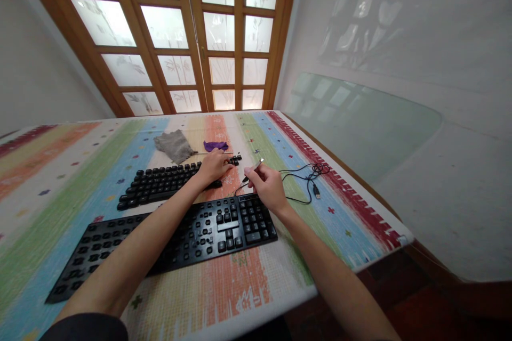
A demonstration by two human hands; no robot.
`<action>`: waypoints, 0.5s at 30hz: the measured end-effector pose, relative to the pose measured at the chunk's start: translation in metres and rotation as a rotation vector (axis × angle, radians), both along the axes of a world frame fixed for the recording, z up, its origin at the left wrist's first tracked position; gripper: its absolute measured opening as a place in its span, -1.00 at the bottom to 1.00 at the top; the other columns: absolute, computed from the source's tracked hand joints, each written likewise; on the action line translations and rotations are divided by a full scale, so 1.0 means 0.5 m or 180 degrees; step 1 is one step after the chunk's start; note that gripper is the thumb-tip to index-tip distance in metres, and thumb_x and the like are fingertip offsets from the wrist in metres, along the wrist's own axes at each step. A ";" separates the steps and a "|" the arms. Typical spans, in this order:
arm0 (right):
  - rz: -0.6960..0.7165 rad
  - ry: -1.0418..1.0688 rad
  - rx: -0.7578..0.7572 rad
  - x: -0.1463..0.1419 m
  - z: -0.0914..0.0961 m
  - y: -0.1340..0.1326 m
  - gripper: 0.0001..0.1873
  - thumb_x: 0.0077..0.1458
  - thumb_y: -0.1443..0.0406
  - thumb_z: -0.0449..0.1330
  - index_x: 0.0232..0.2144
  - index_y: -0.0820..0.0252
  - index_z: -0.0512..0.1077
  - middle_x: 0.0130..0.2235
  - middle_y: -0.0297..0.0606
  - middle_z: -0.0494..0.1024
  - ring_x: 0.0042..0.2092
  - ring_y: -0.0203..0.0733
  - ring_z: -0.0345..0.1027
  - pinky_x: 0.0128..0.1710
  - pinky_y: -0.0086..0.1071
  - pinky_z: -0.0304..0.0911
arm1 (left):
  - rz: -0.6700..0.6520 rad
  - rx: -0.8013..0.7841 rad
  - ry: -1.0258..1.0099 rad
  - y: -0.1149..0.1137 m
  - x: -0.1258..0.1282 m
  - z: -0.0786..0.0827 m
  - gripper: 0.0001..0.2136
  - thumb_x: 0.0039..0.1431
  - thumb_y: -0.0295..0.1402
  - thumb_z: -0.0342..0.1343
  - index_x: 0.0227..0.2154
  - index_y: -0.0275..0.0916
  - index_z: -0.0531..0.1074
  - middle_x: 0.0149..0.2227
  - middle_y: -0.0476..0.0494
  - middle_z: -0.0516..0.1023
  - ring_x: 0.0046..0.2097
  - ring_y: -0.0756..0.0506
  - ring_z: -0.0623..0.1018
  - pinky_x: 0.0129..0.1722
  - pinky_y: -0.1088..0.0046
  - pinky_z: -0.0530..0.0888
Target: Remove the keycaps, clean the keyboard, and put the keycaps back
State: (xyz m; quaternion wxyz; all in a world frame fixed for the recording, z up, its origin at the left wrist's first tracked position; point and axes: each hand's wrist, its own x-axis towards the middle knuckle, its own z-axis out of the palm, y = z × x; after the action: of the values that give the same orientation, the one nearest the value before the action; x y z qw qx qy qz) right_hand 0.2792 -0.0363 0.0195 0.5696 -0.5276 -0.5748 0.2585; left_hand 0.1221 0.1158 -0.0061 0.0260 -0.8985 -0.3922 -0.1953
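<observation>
My left hand point(216, 165) reaches over the far side of the keyboard, fingers closed at a black keycap beside a small cluster of loose black keycaps point(237, 159). My right hand point(267, 185) pinches a small slim tool point(256, 164) with a silvery tip pointing up and away; its exact kind is unclear. Below the hands lies a black keyboard point(192, 242), many of its keys stripped of caps, though the number pad at its right end keeps them. My left forearm hides part of it. Behind it, removed black keycaps point(154, 184) stand in rows.
A grey cloth point(174, 145) and a purple cloth point(216, 145) lie beyond the keycaps. On the right, a black cable point(308, 173) is loosely coiled, its USB plug point(317, 192) showing. A striped tablecloth point(296, 213) covers the table, which stands near a white wall.
</observation>
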 end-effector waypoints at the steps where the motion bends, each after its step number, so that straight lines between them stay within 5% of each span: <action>1: 0.0001 0.0005 -0.0003 0.000 0.001 -0.001 -0.60 0.13 0.02 0.16 -0.55 0.19 0.41 -0.60 -0.33 0.46 -0.59 -0.31 0.31 -0.56 -0.46 0.16 | -0.0003 -0.0009 -0.0016 0.000 0.000 0.000 -0.86 0.11 -0.30 0.18 -0.48 -0.23 0.51 -0.38 -0.17 0.47 -0.21 -0.18 0.39 -0.24 0.34 0.37; 9: 0.0008 0.0012 0.0026 -0.002 0.002 -0.003 -0.62 0.13 0.05 0.17 -0.55 0.20 0.41 -0.59 -0.32 0.48 -0.59 -0.31 0.31 -0.56 -0.46 0.16 | -0.0153 -0.0151 -0.0095 0.002 -0.008 0.003 -0.91 0.07 -0.39 0.12 -0.49 -0.23 0.48 -0.43 -0.13 0.48 -0.26 -0.15 0.38 -0.25 0.34 0.35; 15: 0.0002 0.0004 0.0046 -0.001 -0.002 -0.002 -0.63 0.14 0.04 0.17 -0.52 0.20 0.43 -0.59 -0.33 0.48 -0.58 -0.31 0.31 -0.56 -0.46 0.16 | -0.0189 -0.0205 -0.0244 -0.002 0.000 0.004 -0.85 0.08 -0.33 0.15 -0.28 -0.24 0.52 -0.42 -0.11 0.47 -0.26 -0.16 0.39 -0.25 0.34 0.34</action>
State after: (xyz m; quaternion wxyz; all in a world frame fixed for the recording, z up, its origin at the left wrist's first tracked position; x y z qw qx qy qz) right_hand 0.2786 -0.0373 0.0183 0.5737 -0.5231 -0.5765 0.2548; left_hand 0.1221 0.1147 -0.0038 -0.0238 -0.9020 -0.3722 -0.2176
